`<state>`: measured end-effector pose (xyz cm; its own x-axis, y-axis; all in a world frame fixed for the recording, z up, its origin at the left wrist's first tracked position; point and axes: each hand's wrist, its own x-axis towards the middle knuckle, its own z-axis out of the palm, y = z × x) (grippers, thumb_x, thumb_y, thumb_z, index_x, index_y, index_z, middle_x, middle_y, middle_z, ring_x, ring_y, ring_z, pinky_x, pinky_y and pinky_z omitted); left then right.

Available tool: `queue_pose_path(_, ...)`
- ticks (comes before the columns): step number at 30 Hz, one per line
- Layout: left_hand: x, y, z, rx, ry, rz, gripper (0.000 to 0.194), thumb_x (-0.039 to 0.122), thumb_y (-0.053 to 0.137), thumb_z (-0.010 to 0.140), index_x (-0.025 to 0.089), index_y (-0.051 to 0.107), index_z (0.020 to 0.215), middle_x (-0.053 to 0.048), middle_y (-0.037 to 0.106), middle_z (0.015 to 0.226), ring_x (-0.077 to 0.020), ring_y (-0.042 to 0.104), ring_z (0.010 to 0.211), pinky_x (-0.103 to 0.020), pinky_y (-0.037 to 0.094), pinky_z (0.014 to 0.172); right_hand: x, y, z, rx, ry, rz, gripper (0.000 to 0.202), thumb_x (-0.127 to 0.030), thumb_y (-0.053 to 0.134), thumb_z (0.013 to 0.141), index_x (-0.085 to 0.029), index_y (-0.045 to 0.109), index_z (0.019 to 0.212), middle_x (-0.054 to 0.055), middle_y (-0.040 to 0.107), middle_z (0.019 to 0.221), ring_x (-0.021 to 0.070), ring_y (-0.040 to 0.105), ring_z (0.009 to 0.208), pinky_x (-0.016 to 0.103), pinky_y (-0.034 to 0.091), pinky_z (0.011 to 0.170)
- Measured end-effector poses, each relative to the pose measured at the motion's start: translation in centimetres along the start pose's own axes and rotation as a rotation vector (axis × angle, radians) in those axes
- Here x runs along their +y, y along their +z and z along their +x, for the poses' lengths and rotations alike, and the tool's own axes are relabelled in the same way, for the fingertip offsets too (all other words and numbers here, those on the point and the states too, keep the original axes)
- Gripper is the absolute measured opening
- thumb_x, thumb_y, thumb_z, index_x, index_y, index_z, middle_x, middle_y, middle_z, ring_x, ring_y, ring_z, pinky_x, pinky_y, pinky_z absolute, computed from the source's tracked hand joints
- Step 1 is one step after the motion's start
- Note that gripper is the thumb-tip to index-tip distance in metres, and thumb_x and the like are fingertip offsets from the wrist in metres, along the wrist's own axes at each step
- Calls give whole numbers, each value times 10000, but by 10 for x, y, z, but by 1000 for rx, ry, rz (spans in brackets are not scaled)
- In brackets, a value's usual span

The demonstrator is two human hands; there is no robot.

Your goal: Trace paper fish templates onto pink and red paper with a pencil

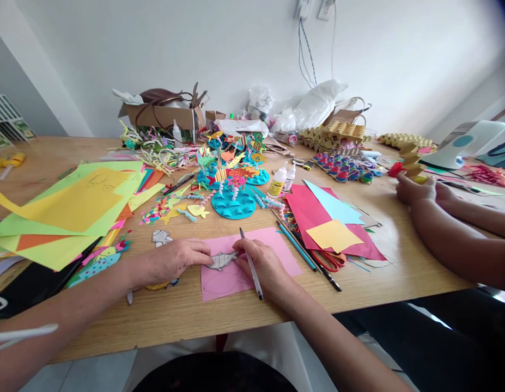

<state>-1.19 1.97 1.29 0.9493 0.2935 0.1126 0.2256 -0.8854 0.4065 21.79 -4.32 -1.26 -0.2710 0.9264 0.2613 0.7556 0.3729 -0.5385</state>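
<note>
A grey-white fish cutout [221,261] lies on a pink paper sheet [285,253]. Below it on the sheet is a drawn fish outline, partly covered by my right hand. My left hand [178,260] has its fingers closed at the left end of the cutout. At the cutout's tail are the fingertips of my right hand [268,267], which also holds a pen [254,275] slanting across its fingers. Another pale cutout [161,237] lies just behind my left hand, and a yellow piece [156,286] shows partly under my left wrist.
Left are stacked coloured sheets [84,201]. Behind the pink sheet stand a blue base [233,206] with paper fish and glue bottles [278,181]. Right are pencils [299,247], red-handled scissors [334,262] and red paper [305,209]. Another person's hands [418,190] hold an egg-carton piece at far right.
</note>
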Motion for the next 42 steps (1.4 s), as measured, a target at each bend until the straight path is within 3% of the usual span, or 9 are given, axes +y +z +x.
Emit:
queue_pose_path(7, 6, 3, -1, -10, 5, 105, 373, 55, 374, 908, 215, 635, 1121, -71, 609, 1142, -199, 555, 1045, -285, 442, 885, 0, -1, -1, -30, -5, -58, 243, -52, 609, 790, -147, 622, 1013, 97, 678, 926, 205, 626, 867, 286, 470, 751)
queue_pose_path(16, 3, 6, -6, 15, 39, 118, 453, -1, 362, 843, 220, 620, 1144, -72, 606, 1119, -191, 555, 1043, -289, 455, 905, -3, -4, 1, -96, -23, -87, 214, -82, 577, 838, -161, 627, 1030, 88, 683, 951, 204, 623, 894, 268, 453, 763)
queue_pose_path(32, 0, 13, -9, 67, 32, 129, 473, 38, 320, 908, 233, 515, 1292, -78, 582, 1217, -200, 521, 1135, -313, 434, 962, -2, 3, 2, -32, -24, -95, 194, -84, 570, 841, -172, 642, 998, 87, 688, 925, 200, 622, 869, 261, 455, 742)
queue_pose_path(42, 4, 10, -3, 73, 94, 160, 426, 31, 316, 895, 185, 592, 1181, -84, 649, 1117, -208, 563, 1053, -316, 476, 891, -3, 4, 2, -24, -24, -57, 193, -87, 564, 842, -179, 633, 997, 94, 678, 944, 205, 611, 888, 294, 459, 763)
